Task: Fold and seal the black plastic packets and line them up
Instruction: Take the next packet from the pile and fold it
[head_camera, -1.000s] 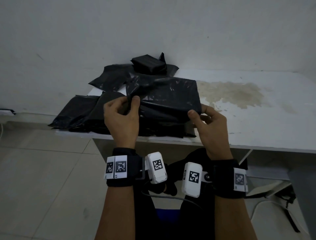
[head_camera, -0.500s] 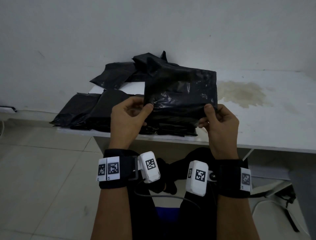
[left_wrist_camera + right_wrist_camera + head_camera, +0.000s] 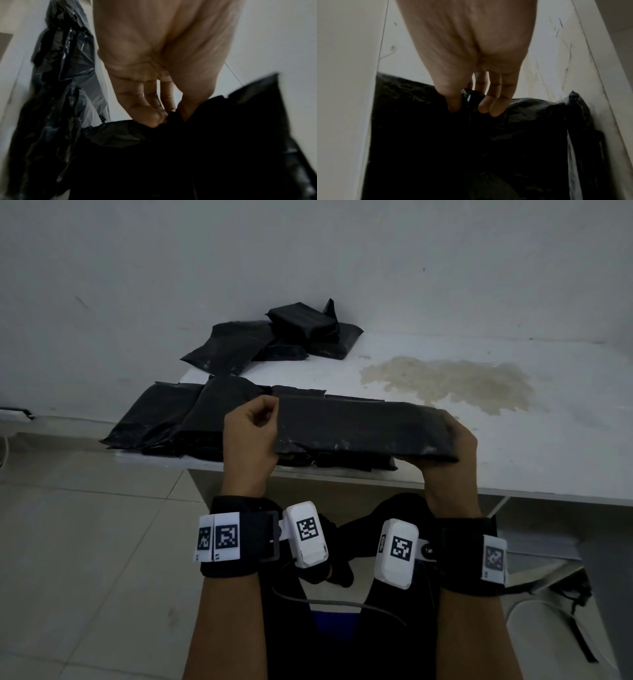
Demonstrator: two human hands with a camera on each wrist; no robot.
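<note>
Head view, left to right. At the left of centre, a row of black packets lies along the near edge of the white worktop, overlapping one another. Above them, toward upper centre, a loose heap of packets sits against the wall. Your left hand is curled on the left end of the held packet; in the left wrist view the thumb and fingers pinch a gathered corner of the black plastic. The held packet stretches level between your two hands at centre frame, in front of the row and over the worktop's near edge; whether it touches the packets beneath cannot be told. Your right hand wraps the packet's right end; the right wrist view shows thumb and fingertips closed on a fold of the plastic. Right of centre, a yellowish stain marks the worktop.
</note>
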